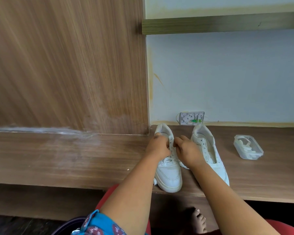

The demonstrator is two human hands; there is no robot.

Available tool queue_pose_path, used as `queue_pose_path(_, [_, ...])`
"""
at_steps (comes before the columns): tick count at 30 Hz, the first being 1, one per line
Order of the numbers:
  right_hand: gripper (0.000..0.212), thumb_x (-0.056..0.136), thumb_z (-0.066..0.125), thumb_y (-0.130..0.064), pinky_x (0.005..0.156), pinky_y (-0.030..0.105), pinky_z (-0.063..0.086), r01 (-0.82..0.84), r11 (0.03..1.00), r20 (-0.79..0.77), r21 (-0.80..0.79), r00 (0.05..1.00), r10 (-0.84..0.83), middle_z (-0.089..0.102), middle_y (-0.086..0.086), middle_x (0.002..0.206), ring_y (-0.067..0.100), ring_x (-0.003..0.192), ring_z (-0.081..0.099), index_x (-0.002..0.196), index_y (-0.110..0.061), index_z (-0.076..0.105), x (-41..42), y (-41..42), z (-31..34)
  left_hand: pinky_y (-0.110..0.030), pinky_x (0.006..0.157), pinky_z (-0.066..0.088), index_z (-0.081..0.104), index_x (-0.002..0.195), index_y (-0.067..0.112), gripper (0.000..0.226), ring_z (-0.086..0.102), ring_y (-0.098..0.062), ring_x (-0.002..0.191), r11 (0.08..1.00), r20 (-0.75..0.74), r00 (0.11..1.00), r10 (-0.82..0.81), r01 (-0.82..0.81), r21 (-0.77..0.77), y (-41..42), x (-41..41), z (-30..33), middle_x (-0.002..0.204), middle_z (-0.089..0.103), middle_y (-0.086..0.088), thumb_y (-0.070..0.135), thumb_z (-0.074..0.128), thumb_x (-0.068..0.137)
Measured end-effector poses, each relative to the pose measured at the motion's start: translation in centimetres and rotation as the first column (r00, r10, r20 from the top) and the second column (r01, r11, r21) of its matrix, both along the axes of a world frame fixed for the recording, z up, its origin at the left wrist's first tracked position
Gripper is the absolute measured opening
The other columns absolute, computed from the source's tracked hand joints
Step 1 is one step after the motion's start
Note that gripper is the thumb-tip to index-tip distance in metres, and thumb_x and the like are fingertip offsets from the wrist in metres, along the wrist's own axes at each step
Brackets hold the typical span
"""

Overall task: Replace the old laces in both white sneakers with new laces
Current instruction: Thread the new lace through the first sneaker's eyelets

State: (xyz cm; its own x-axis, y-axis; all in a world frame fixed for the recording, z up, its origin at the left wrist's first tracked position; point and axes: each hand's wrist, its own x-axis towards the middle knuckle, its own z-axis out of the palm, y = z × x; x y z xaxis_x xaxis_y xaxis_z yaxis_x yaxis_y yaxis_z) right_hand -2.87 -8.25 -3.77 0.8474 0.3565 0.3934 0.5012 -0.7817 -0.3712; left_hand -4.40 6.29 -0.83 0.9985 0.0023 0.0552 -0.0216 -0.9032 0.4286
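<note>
A lived-in room of a home is suggested. A long brown wood-grain laminate shelf (75, 155) is seen left of the fingers (161, 141), with a tall matching wood-grain panel (66, 65) rising above it. Beyond the fingers, a pale blue painted wall (227, 73) with yellowed stains at its edges is shown, crossed by an olive-green wooden rail (219, 24). An uncovered white wall socket box (191, 118) is fixed just above the shelf.

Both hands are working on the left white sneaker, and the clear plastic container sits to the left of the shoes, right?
Not quite. The head view shows the clear plastic container to the right of the shoes. Both the left hand and right hand are indeed at the left white sneaker.
</note>
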Motion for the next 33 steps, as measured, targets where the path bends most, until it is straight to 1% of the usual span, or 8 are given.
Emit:
queue_pose_path(3, [0.015,0.084,0.051,0.002,0.053,0.012,0.034,0.06,0.962,-0.111,0.266,0.993,-0.032,0.056,-0.003,0.073,0.014,0.064,0.052,0.081,-0.011,0.059,-0.6,0.3,0.3,-0.028,0.071,0.045,0.067,0.094,0.012,0.015,0.06,-0.023,0.096,0.999,0.011,1.0,0.001,-0.001,-0.034,0.2,-0.1,-0.4,0.12,0.048,-0.005,0.016,0.07,0.08])
queue_pose_path(5, [0.013,0.088,0.049,-0.003,0.055,0.01,0.036,0.167,0.914,-0.293,0.369,0.954,-0.056,0.058,-0.005,0.07,0.009,0.063,0.051,0.084,-0.012,0.057,-0.5,0.4,0.6,-0.031,0.068,0.047,0.067,0.095,0.012,0.012,0.061,-0.025,0.091,1.0,0.036,0.999,-0.008,0.007,0.029,0.2,-0.2,-0.5,0.118,0.049,-0.004,0.018,0.067,0.084])
queue_pose_path(9, [0.028,0.092,0.055,-0.028,0.068,0.03,0.045,0.377,0.775,-0.573,0.507,0.819,-0.024,0.069,0.001,0.071,0.017,0.067,0.057,0.082,-0.003,0.065,0.2,0.4,1.1,-0.029,0.065,0.043,0.066,0.086,0.008,0.013,0.061,-0.027,0.087,0.997,0.143,0.989,-0.036,0.025,0.076,-0.3,-0.6,-0.7,0.111,0.051,-0.006,0.02,0.061,0.088])
queue_pose_path(14, [0.034,0.089,0.066,-0.034,0.057,0.025,0.043,0.359,0.875,-0.59,0.324,0.8,-0.11,0.063,-0.001,0.063,0.011,0.055,0.053,0.067,-0.008,0.063,0.9,0.3,1.1,-0.028,0.065,0.044,0.068,0.092,0.009,0.012,0.061,-0.024,0.089,0.999,0.154,0.987,0.039,-0.039,-0.003,-0.5,-0.4,-1.0,0.116,0.05,-0.004,0.019,0.062,0.088])
queue_pose_path(19, [0.017,0.081,0.077,-0.022,0.049,0.023,0.04,0.332,0.872,-0.639,0.36,0.769,-0.028,0.054,-0.002,0.062,0.012,0.054,0.048,0.077,-0.01,0.065,1.2,0.1,1.2,-0.033,0.076,0.049,0.064,0.104,0.011,0.018,0.06,-0.027,0.096,0.999,-0.017,1.0,0.01,-0.011,-0.047,-0.4,0.0,-0.9,0.128,0.041,-0.005,0.023,0.056,0.092])
queue_pose_path(23, [0.012,0.081,0.076,-0.013,0.054,0.026,0.045,0.341,0.83,-0.619,0.442,0.785,0.006,0.057,-0.001,0.065,0.013,0.058,0.052,0.076,-0.014,0.065,1.3,0.1,1.1,-0.037,0.091,0.047,0.059,0.095,0.011,0.026,0.055,-0.025,0.103,0.995,-0.173,0.985,-0.022,0.004,-0.1,0.1,0.9,-0.5,0.13,0.033,-0.005,0.022,0.036,0.1])
queue_pose_path(27, [0.01,0.083,0.073,-0.006,0.054,0.024,0.051,0.362,0.738,-0.634,0.57,0.765,0.114,0.063,0.004,0.07,0.013,0.061,0.057,0.078,-0.01,0.066,1.1,-0.2,1.0,-0.036,0.102,0.042,0.062,0.11,0.011,0.029,0.05,-0.025,0.109,0.988,-0.2,0.979,-0.05,0.02,-0.15,0.6,1.6,-1.0,0.13,0.03,-0.007,0.025,0.038,0.103])
queue_pose_path(33, [0.005,0.085,0.071,-0.009,0.077,0.039,0.059,0.392,0.692,-0.644,0.606,0.752,0.139,0.071,0.02,0.087,0.025,0.075,0.066,0.083,-0.005,0.069,1.4,-0.6,0.7,-0.023,0.094,0.037,0.065,0.106,0.006,0.021,0.047,-0.017,0.101,0.965,-0.202,0.978,-0.049,-0.006,-0.264,0.6,1.9,-1.6,0.137,0.026,-0.008,0.021,0.053,0.099])
